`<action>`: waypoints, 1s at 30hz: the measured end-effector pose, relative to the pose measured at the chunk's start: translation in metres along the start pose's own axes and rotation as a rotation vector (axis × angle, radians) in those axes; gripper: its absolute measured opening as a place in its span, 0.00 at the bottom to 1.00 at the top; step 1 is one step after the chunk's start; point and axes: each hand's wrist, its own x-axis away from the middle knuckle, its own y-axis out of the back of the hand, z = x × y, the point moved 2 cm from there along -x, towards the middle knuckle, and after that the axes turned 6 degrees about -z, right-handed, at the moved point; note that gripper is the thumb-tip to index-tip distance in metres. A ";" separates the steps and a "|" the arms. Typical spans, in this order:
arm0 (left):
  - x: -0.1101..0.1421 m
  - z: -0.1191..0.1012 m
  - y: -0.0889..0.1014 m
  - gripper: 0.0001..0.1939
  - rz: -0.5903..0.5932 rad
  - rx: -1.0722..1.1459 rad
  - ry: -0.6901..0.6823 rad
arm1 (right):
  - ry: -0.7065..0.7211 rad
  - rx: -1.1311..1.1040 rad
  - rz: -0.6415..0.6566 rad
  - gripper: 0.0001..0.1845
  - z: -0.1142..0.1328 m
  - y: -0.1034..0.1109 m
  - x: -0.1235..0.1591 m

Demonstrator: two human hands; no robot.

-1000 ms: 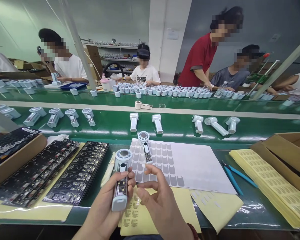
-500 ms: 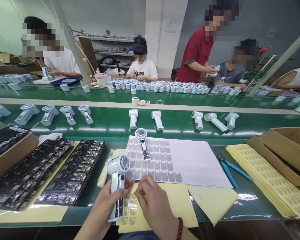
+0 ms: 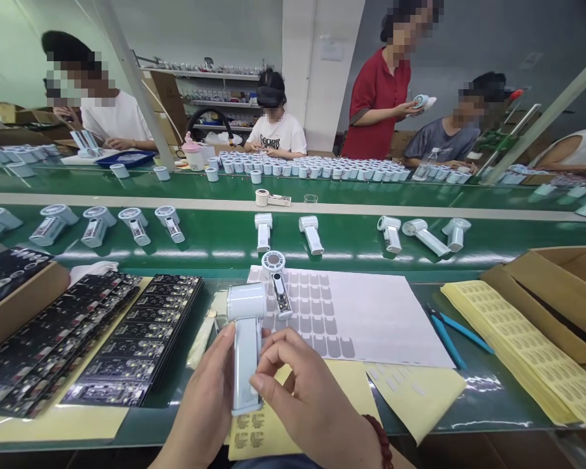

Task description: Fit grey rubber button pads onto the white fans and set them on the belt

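Holds a light-blue handheld fan point(image 3: 245, 352) in the left hand point(image 3: 208, 384), above the yellow label sheet point(image 3: 354, 383), with fingers curled around its handle. With the right hand point(image 3: 300, 384), touches the handle's edge, keeping thumb and forefinger bent; cannot tell if pinching something.

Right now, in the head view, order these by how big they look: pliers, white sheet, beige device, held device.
1. White sheet
2. Held device, helped by nearness to the camera
3. Pliers
4. Beige device, lying farther off
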 end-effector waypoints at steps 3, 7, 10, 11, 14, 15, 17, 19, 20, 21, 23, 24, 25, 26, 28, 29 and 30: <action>0.002 -0.004 -0.007 0.18 0.000 0.010 -0.012 | 0.049 0.046 -0.007 0.06 0.003 0.002 -0.004; 0.002 -0.008 -0.013 0.17 -0.085 0.034 -0.003 | 0.096 0.129 -0.019 0.07 0.001 0.001 -0.008; 0.002 -0.010 -0.017 0.15 -0.137 0.044 -0.008 | 0.264 0.315 -0.080 0.06 -0.003 -0.004 -0.009; 0.002 -0.011 -0.019 0.14 -0.139 0.046 -0.010 | 0.353 0.372 -0.122 0.06 -0.004 -0.005 -0.010; 0.002 -0.017 -0.027 0.12 -0.116 0.030 0.015 | 0.582 0.348 -0.296 0.06 -0.006 -0.005 -0.009; 0.001 -0.021 -0.031 0.12 -0.107 0.012 0.025 | 0.607 0.287 -0.362 0.05 -0.006 -0.001 -0.008; -0.006 -0.034 -0.041 0.11 -0.102 -0.033 -0.001 | 0.560 0.180 -0.472 0.05 -0.008 0.012 -0.008; -0.022 -0.052 -0.054 0.09 -0.123 -0.075 -0.073 | 0.424 0.183 -0.524 0.06 -0.015 0.032 -0.009; -0.033 -0.062 -0.060 0.07 -0.141 -0.091 -0.107 | 0.345 0.233 -0.530 0.08 -0.020 0.044 -0.010; -0.047 -0.073 -0.067 0.06 -0.162 -0.104 -0.132 | 0.261 0.309 -0.524 0.12 -0.027 0.056 -0.010; -0.080 -0.093 -0.080 0.07 -0.211 -0.135 -0.161 | 0.114 0.511 -0.529 0.20 -0.045 0.079 -0.007; -0.098 -0.103 -0.086 0.08 -0.242 -0.158 -0.178 | 0.055 0.618 -0.530 0.23 -0.055 0.089 -0.005; -0.115 -0.111 -0.092 0.09 -0.273 -0.189 -0.194 | 0.011 0.714 -0.534 0.26 -0.065 0.097 -0.002; -0.132 -0.118 -0.096 0.11 -0.304 -0.222 -0.216 | -0.022 0.796 -0.524 0.27 -0.075 0.103 0.002; -0.161 -0.127 -0.104 0.16 -0.342 -0.303 -0.251 | -0.051 0.913 -0.491 0.28 -0.090 0.111 0.009; -0.173 -0.130 -0.106 0.17 -0.353 -0.348 -0.273 | -0.045 0.952 -0.470 0.27 -0.095 0.113 0.012; -0.183 -0.132 -0.108 0.18 -0.359 -0.396 -0.299 | -0.026 0.983 -0.455 0.27 -0.099 0.114 0.015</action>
